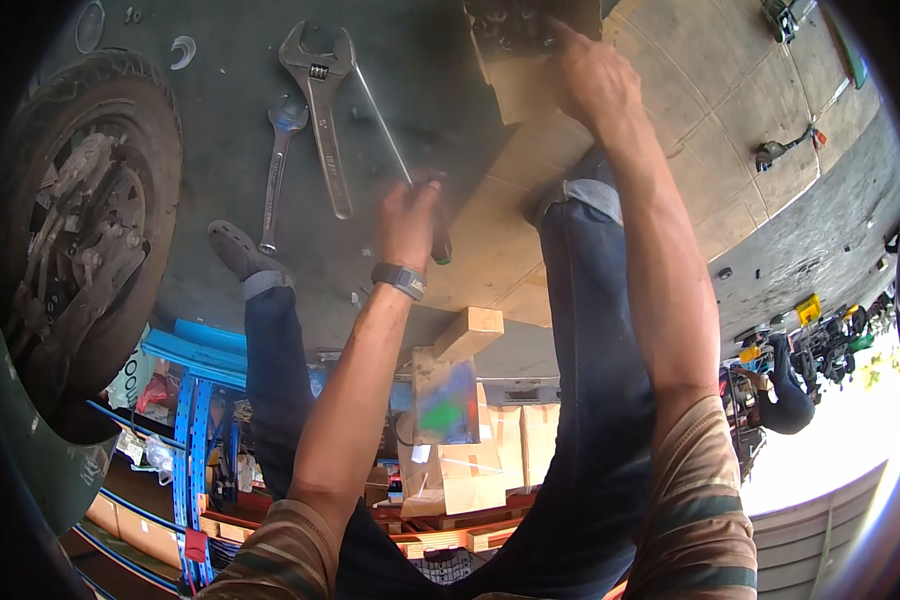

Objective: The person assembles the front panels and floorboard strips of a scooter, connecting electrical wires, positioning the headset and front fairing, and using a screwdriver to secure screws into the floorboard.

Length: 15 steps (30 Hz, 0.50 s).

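My left hand (410, 222) is closed around a screwdriver (382, 122). Its long thin shaft points up and to the left, and the end of the dark handle shows below my fingers. My right hand (598, 85) reaches to the right edge of an open cardboard box (515, 88) at the top of the view. Dark metal parts lie in that box. Blur and the box's shadow hide what my right fingertips touch. Left of the screwdriver, a large adjustable wrench (328, 140) lies on the dark floor, beside a smaller combination wrench (276, 175).
A wheel with a tyre (155, 150) stands at the left. Flattened cardboard (710, 120) covers floor at the right, with a small dark metal part (775, 150) on it. Between my legs are a wooden block (470, 333) and a paint-stained board (445, 405). Blue shelving (192, 420) stands behind.
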Tool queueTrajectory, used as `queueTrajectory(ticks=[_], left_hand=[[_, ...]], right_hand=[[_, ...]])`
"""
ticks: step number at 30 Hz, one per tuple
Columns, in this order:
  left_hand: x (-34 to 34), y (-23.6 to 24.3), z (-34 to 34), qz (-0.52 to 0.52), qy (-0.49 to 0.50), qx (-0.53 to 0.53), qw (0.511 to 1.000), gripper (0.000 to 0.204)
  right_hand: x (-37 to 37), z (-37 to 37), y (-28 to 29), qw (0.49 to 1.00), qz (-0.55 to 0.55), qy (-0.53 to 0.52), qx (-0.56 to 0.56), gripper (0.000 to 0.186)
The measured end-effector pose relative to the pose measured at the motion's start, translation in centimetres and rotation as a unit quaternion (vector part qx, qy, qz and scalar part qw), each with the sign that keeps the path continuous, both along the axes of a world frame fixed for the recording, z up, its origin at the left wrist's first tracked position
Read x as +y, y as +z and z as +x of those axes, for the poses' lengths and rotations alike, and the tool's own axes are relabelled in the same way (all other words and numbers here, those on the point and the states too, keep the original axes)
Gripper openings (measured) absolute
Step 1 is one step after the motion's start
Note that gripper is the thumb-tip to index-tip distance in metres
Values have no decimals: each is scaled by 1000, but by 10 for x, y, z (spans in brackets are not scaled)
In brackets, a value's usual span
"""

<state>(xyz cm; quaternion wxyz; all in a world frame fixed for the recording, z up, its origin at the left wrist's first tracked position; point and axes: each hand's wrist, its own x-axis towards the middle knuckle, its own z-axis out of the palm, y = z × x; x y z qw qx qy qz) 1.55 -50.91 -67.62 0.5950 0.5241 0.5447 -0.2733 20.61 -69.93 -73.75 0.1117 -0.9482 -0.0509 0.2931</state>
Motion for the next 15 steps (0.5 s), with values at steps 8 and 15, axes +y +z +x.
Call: queueTrajectory(ticks=[8, 15], left_hand=[[10, -3, -4, 18, -12, 15, 1000, 18], [10, -3, 4, 21, -28, 6, 999, 18]], right_hand=[[45, 22, 30, 995, -48, 37, 78, 34], [28, 28, 29, 991, -115, 53, 51, 30]])
